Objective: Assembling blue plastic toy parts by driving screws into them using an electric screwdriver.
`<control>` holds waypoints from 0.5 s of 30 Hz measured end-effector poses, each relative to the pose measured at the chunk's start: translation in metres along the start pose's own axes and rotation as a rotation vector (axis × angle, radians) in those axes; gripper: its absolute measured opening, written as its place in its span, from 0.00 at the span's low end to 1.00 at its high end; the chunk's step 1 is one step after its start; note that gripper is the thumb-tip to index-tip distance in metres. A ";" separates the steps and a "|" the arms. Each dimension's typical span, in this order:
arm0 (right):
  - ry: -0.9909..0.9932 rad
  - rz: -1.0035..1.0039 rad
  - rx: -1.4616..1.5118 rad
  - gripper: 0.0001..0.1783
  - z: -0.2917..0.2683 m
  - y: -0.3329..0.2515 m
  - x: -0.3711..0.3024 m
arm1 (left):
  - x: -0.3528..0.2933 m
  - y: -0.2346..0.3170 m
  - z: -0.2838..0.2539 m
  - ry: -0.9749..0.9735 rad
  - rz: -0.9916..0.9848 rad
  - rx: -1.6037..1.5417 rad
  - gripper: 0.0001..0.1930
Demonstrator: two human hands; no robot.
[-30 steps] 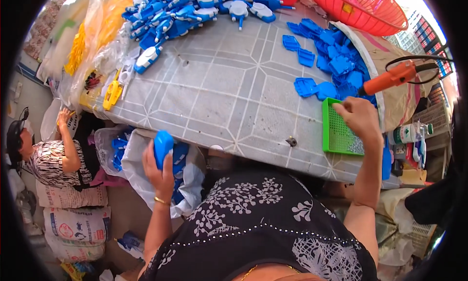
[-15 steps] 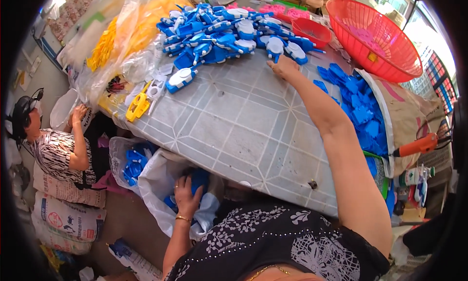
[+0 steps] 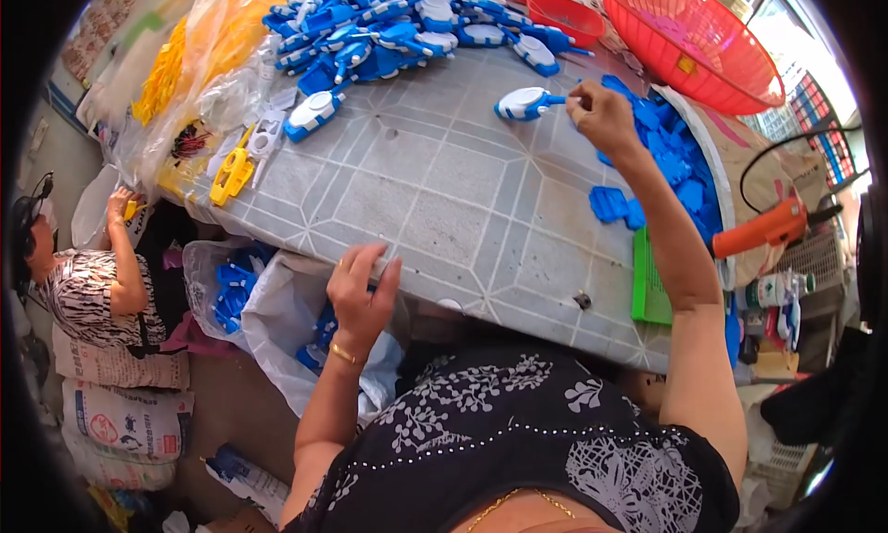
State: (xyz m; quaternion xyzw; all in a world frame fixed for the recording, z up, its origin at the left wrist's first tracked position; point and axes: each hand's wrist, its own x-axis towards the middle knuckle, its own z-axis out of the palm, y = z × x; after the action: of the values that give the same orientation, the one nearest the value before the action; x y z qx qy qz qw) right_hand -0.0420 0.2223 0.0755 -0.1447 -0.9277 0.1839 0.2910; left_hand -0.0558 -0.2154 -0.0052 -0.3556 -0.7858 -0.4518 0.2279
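My right hand (image 3: pixel 603 117) pinches the thin blue stem of a blue-and-white plastic toy piece (image 3: pixel 525 103) with a round white disc, over the right part of the table. My left hand (image 3: pixel 363 292) hangs at the table's near edge, fingers apart and holding nothing, above a white sack (image 3: pixel 277 320) with blue parts inside. A heap of similar blue-and-white pieces (image 3: pixel 388 33) covers the far side of the table. One such piece (image 3: pixel 314 112) lies apart at its left.
Loose blue plastic parts (image 3: pixel 680 163) spill from a sack at the right, near a green basket (image 3: pixel 650 278) and an orange power tool (image 3: pixel 763 229). A large red basket (image 3: pixel 694 33) stands behind. Yellow parts (image 3: pixel 231 177) lie left. Another person (image 3: pixel 102 283) works at far left.
My right hand has drawn a toy piece from the heap toward me and right. My left hand has risen out of the white sack, empty, to the table edge.
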 end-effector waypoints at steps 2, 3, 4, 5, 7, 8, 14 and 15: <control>-0.006 -0.031 0.121 0.09 -0.044 -0.019 -0.019 | 0.023 0.024 0.018 -0.017 0.033 -0.153 0.14; -0.035 -0.069 0.098 0.09 -0.064 -0.035 -0.025 | 0.033 0.040 0.025 -0.032 0.087 -0.208 0.14; -0.067 -0.108 0.076 0.09 -0.081 -0.051 -0.030 | 0.039 0.053 0.032 -0.048 0.139 -0.263 0.15; -0.074 -0.176 0.046 0.09 -0.091 -0.065 -0.034 | 0.041 0.062 0.042 -0.054 0.220 -0.273 0.15; -0.248 -0.277 -0.071 0.10 -0.100 -0.080 -0.035 | 0.050 0.090 0.057 -0.099 0.401 -0.292 0.16; -0.326 -0.281 -0.041 0.10 -0.091 -0.086 -0.038 | 0.049 0.098 0.067 -0.128 0.464 -0.302 0.17; -0.603 -0.248 0.239 0.15 -0.024 -0.082 -0.056 | 0.032 0.109 0.120 -0.388 0.615 -0.074 0.27; -0.674 -0.143 0.381 0.17 -0.019 -0.079 -0.060 | 0.029 0.099 0.127 -0.485 0.572 -0.040 0.33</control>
State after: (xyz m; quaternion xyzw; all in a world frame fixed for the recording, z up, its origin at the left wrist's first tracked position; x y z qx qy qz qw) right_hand 0.0037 0.1341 0.0951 0.0457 -0.9281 0.3694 0.0040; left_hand -0.0033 -0.0610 0.0066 -0.6619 -0.6767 -0.2879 0.1453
